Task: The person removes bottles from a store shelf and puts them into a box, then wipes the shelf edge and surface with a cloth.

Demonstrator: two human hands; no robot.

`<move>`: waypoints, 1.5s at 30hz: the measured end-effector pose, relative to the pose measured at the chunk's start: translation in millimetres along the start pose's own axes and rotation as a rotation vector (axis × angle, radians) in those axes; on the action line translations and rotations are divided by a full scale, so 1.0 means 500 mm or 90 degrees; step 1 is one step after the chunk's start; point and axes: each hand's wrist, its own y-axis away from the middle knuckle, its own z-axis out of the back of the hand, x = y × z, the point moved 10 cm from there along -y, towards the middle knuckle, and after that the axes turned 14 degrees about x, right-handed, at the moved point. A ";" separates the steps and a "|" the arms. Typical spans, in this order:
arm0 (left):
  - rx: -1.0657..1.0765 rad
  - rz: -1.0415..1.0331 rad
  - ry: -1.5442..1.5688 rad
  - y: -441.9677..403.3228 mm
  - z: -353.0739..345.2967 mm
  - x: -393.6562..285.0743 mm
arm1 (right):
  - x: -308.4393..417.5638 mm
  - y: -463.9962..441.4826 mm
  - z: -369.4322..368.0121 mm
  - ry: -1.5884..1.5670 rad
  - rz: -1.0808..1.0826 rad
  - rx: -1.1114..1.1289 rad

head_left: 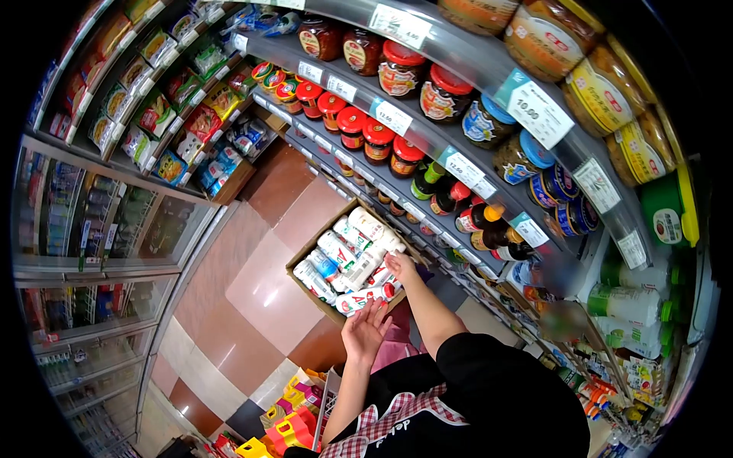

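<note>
An open cardboard box in front of me is packed with several white bottles with red, green and blue print. One white bottle with a red cap lies along the near side of the box. Beside that bottle is my left hand, its fingers stretched out and apart, with nothing seen in it. My right hand reaches over the right side of the box, close to the bottles there. Its fingers look extended and hold nothing visible; whether they touch a bottle, I cannot tell.
Shelves to the right hold red-lidded jars, sauce bottles and price tags. Glass-door coolers line the left, below packaged goods. Tiled floor runs between. Red and yellow packages stand near my left arm.
</note>
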 end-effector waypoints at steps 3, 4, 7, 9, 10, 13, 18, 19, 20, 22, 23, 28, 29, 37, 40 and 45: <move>-0.009 0.021 -0.011 -0.010 -0.006 0.008 | -0.007 0.024 0.003 0.050 -0.039 0.031; -0.001 0.027 -0.015 -0.015 -0.009 0.011 | -0.013 0.030 0.006 0.053 -0.067 0.029; 0.017 0.053 -0.028 -0.033 -0.019 0.023 | -0.018 0.057 0.007 0.103 -0.070 0.010; 0.014 0.056 -0.032 -0.051 -0.016 0.031 | 0.015 0.125 -0.036 0.305 -0.043 0.025; 0.009 0.058 -0.041 -0.060 -0.018 0.034 | 0.032 0.169 -0.068 0.352 -0.023 0.085; -0.034 0.065 -0.092 -0.081 -0.026 0.052 | 0.085 0.279 -0.138 0.520 0.126 0.208; -0.026 0.159 -0.183 -0.124 -0.057 0.129 | 0.236 0.553 -0.188 0.800 0.418 0.123; 0.018 0.198 -0.216 -0.131 -0.076 0.155 | 0.256 0.607 -0.187 0.780 0.423 0.108; 0.061 0.236 -0.248 -0.135 -0.097 0.182 | 0.274 0.648 -0.177 0.758 0.428 0.095; 0.079 0.305 -0.285 -0.132 -0.125 0.235 | 0.299 0.723 -0.145 0.737 0.459 0.037; 0.095 0.329 -0.308 -0.130 -0.134 0.259 | 0.310 0.751 -0.122 0.750 0.484 -0.010; 0.147 0.424 -0.378 -0.088 -0.184 0.387 | 0.335 0.899 -0.021 0.681 0.594 -0.119; 0.147 0.438 -0.398 -0.076 -0.190 0.415 | 0.337 0.932 -0.004 0.665 0.606 -0.123; 0.221 0.597 -0.486 0.055 -0.191 0.688 | 0.312 1.195 0.219 0.553 0.727 -0.214; 0.285 0.654 -0.548 0.151 -0.208 0.801 | 0.284 1.295 0.326 0.466 0.779 -0.248; 0.393 0.696 -0.636 0.306 -0.245 0.968 | 0.228 1.437 0.489 0.358 0.799 -0.298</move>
